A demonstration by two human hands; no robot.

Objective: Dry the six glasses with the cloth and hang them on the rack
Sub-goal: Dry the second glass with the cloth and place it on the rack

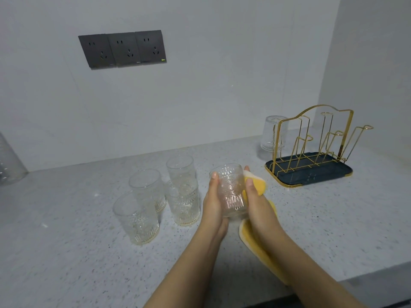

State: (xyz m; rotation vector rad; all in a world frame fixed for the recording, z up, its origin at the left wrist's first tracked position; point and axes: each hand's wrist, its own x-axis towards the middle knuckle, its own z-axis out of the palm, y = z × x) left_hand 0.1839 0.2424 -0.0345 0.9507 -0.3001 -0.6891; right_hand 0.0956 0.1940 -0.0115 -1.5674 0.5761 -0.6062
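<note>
Between both hands I hold a clear embossed glass [231, 192] upright above the counter. My left hand [212, 204] grips its left side. My right hand [259, 203] presses a yellow cloth [258, 238] against its right side; the cloth trails down under my forearm. Several more glasses stand upright to the left, the nearest [136, 217] at the front and others [183, 201] behind. The gold wire rack [320, 138] on a dark tray [311, 177] stands at the right, with one glass [270, 134] hung upside down on its far left peg.
The speckled grey counter [77, 252] ends in a front edge at the lower right. A wall with three dark sockets [122, 50] rises behind. A clear container [9, 161] shows at the left edge. A side wall closes the right corner.
</note>
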